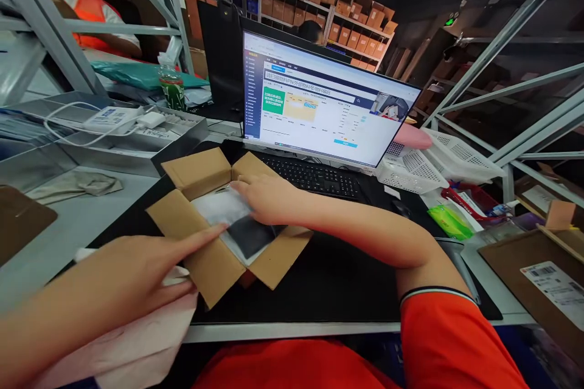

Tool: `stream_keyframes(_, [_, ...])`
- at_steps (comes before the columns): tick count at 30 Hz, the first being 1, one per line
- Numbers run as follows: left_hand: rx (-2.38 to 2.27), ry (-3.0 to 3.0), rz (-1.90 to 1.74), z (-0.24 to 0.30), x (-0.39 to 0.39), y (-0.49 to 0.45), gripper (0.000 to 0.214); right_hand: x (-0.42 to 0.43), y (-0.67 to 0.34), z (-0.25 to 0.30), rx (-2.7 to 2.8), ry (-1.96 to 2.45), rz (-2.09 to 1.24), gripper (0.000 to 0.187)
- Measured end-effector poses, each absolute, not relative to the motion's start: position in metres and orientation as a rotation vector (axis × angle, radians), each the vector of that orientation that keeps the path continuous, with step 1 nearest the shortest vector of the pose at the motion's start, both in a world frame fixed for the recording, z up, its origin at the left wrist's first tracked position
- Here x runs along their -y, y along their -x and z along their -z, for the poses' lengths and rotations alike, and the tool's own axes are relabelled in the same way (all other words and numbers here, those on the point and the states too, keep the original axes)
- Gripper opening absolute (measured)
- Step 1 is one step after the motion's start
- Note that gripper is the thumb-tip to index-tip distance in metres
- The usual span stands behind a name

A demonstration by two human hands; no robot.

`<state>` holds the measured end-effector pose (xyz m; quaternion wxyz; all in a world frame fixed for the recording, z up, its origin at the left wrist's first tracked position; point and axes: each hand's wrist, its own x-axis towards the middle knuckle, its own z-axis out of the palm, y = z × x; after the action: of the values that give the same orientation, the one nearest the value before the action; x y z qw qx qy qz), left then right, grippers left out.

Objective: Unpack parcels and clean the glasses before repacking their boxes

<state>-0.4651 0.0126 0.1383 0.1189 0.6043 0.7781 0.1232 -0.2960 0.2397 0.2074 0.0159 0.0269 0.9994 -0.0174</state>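
An open cardboard box [221, 261] stands on the black mat with its flaps folded outward. Inside lies a clear plastic bag [216, 203] with a flat dark item [250, 236] showing through. My right hand [269, 197] reaches across the box, its bent fingers on the bag near the far side; the thumb is hidden. On the near left, my left hand [141, 264] stretches its index finger over a flap to the bag's edge, with the thumb apart below. A pale pink sheet [132, 340] hangs beneath that hand; whether it is held there is unclear.
Behind the box stand a keyboard [314, 176] and a lit monitor [314, 103]. A grey tray [150, 146] with a white cable is at left. White baskets [410, 170], a green packet [449, 222] and a labelled carton [542, 273] are at right. Another person's orange sleeve shows at upper left.
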Motion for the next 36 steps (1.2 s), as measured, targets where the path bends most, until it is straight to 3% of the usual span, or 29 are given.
stream_keyframes(3, [-2.278,-1.765,-0.087,-0.132,-0.026,0.449,0.077,-0.253,0.332,-0.206,-2.970,0.218,-0.025,0.074])
stream_keyframes(7, [-2.250,-1.677,-0.108,-0.120,-0.026,0.450,0.090,-0.255,0.366,-0.208,-2.790,0.370,0.090,0.096])
stream_keyframes(9, [-2.189,-1.627,-0.197,-0.111,-0.023,0.454,0.095,-0.248,0.373,-0.209,-2.807,0.327,0.144,0.088])
stream_keyframes(13, [-2.231,-1.661,-0.432,-0.085,-0.017,0.460,0.070,-0.243,0.366,-0.227,-2.852,0.248,0.320,0.034])
stream_keyframes(15, [-2.252,-1.697,-0.547,-0.074,-0.015,0.461,0.067,-0.253,0.350,-0.248,-3.024,0.164,0.479,0.022])
stream_keyframes(19, [-2.207,-1.715,-0.856,-0.063,-0.013,0.457,0.070,-0.302,0.276,-0.297,-3.408,-0.220,1.077,0.029])
stream_keyframes(23, [-2.302,-1.503,-1.161,-0.059,-0.005,0.449,0.069,-0.360,0.171,-0.305,-3.187,-0.782,1.493,0.055])
stream_keyframes(25, [-2.423,-1.358,-1.290,-0.054,0.000,0.451,0.060,-0.381,0.131,-0.285,-2.883,-0.968,1.414,0.064])
stream_keyframes(28, [-2.544,-1.274,-1.378,-0.047,0.002,0.465,0.042,-0.396,0.103,-0.241,-2.631,-1.101,0.934,0.063])
stream_keyframes(30, [-2.570,-1.103,-1.367,-0.045,-0.002,0.477,0.043,-0.395,0.102,-0.219,-2.628,-1.187,0.592,0.054])
stream_keyframes(32, [-2.545,-0.894,-1.296,-0.047,-0.011,0.489,0.058,-0.385,0.110,-0.212,-2.720,-1.261,0.392,0.051])
stream_keyframes(34, [-2.466,-0.843,-1.191,-0.051,-0.023,0.499,0.067,-0.360,0.123,-0.221,-2.945,-1.211,0.409,0.049])
stream_keyframes(36, [-2.368,-0.934,-1.119,-0.053,-0.034,0.504,0.063,-0.322,0.140,-0.237,-3.240,-0.886,0.603,0.043])
